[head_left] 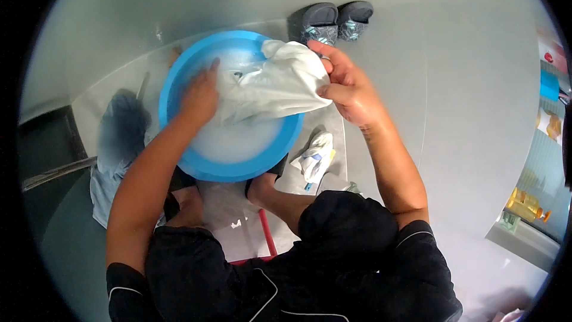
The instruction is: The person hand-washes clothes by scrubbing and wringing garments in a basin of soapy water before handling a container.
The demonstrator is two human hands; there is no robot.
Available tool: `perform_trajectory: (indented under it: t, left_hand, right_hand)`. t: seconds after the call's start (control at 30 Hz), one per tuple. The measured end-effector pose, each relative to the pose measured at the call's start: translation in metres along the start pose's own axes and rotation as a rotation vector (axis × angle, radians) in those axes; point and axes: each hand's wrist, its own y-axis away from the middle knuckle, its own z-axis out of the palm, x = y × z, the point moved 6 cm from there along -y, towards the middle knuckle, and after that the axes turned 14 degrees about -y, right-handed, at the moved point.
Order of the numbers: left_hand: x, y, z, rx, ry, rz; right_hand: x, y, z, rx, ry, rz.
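Note:
A wet white cloth [274, 83], perhaps a garment, stretches across a blue basin [232, 171] of cloudy, soapy water. A small dark mark shows near its left part. My right hand [351, 89] pinches the cloth's right end between thumb and fingers, just beyond the basin's right rim. Inside the basin on the left, my left hand [201, 94] is closed at the cloth's left edge, its back towards me and most of its fingers hidden. The lower side of the cloth reaches down to the suds.
Dark patterned slippers [322, 24] stand by the back wall. A crumpled white cloth [316, 158] lies on the floor right of the basin, and blue-grey fabric [116, 143] lies to the left. Shelves with a yellow bottle [525, 204] are at the far right.

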Motion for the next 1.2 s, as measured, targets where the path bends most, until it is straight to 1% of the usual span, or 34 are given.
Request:
perform_trajectory:
  t: [0.07,0.13,0.17,0.23,0.27,0.33,0.37,0.43,0.47,0.5,0.57,0.63,0.67,0.73,0.77,0.83,0.87,0.93,0.97,1.0,1.07,1.1,1.13,1.17,1.2]
  left_hand:
    - [0.001,-0.005,0.007,0.008,0.034,0.034]
    - [-0.009,-0.012,0.03,-0.218,0.03,0.051]
    - [-0.013,-0.012,0.031,-0.218,0.029,0.054]
    - [-0.021,-0.008,0.026,-0.346,-0.015,0.015]
    - [-0.022,-0.006,0.02,-0.346,-0.02,0.017]
    - [-0.024,0.005,-0.003,-0.418,0.018,-0.092]
    - [-0.026,0.011,-0.009,-0.42,0.006,-0.091]
    - [-0.026,0.015,-0.021,-0.32,-0.169,0.017]
    - [-0.028,0.014,-0.017,-0.324,-0.18,0.022]
    - [-0.027,0.014,-0.008,-0.403,-0.216,0.065]
    - [-0.029,0.016,0.004,-0.481,-0.253,0.106]
    - [-0.018,0.016,-0.01,-0.444,0.047,0.08]
    - [-0.018,0.018,-0.013,-0.446,0.046,0.083]
    - [-0.017,0.018,-0.025,-0.372,0.189,0.061]
    - [-0.018,0.018,-0.029,-0.377,0.187,0.066]
    - [-0.017,0.011,-0.065,-0.281,0.28,0.091]
    - [-0.019,0.008,-0.076,-0.284,0.272,0.099]
    - [-0.026,0.003,-0.095,-0.284,0.415,0.079]
    - [-0.031,0.003,-0.098,-0.356,0.34,0.09]
    - [-0.026,0.004,-0.111,-0.359,0.333,0.096]
    - [-0.014,0.015,-0.122,-0.562,0.104,0.044]
    - [-0.018,0.013,-0.106,-0.449,0.027,0.028]
    - [-0.011,0.014,-0.094,-0.45,0.025,0.028]
    - [0.003,0.008,-0.096,-0.195,0.133,0.097]
    - [0.012,0.006,-0.104,0.061,0.24,0.165]
  right_hand:
    - [0.005,0.0,0.002,-0.052,0.032,0.01]
    - [0.002,0.0,0.002,-0.041,0.003,0.014]
    - [0.0,-0.001,-0.001,-0.009,0.021,-0.018]
    - [-0.003,-0.002,-0.007,0.022,0.037,-0.051]
    - [-0.003,-0.002,-0.011,0.023,0.013,-0.081]
    - [-0.003,-0.002,-0.016,0.025,-0.024,-0.112]
    - [-0.002,-0.003,-0.017,0.008,-0.05,-0.122]
    - [-0.005,-0.006,-0.017,-0.007,-0.088,-0.14]
    - [-0.007,-0.008,-0.016,-0.038,-0.104,-0.137]
    - [-0.011,-0.008,-0.012,-0.07,-0.118,-0.134]
    - [-0.02,-0.008,-0.008,-0.089,-0.155,-0.155]
    - [-0.027,-0.006,-0.004,-0.105,-0.233,-0.189]
    - [-0.027,-0.007,-0.005,-0.101,-0.235,-0.189]
    - [-0.029,-0.007,-0.012,-0.076,-0.237,-0.216]
    - [-0.029,-0.007,-0.014,-0.07,-0.24,-0.217]
    - [-0.032,-0.007,-0.016,-0.083,-0.234,-0.248]
    - [-0.033,-0.008,-0.018,-0.077,-0.24,-0.255]
    - [-0.035,-0.008,-0.019,-0.088,-0.232,-0.261]
    - [-0.036,-0.007,-0.018,-0.082,-0.238,-0.268]
    - [-0.039,-0.006,-0.016,-0.091,-0.256,-0.276]
    - [-0.042,-0.006,-0.01,-0.098,-0.279,-0.286]
    - [-0.043,-0.006,-0.004,-0.143,-0.251,-0.292]
    - [-0.046,-0.006,0.003,-0.187,-0.223,-0.296]
    - [-0.049,-0.004,0.01,-0.186,-0.225,-0.295]
    - [-0.053,-0.001,0.023,-0.236,-0.167,-0.278]
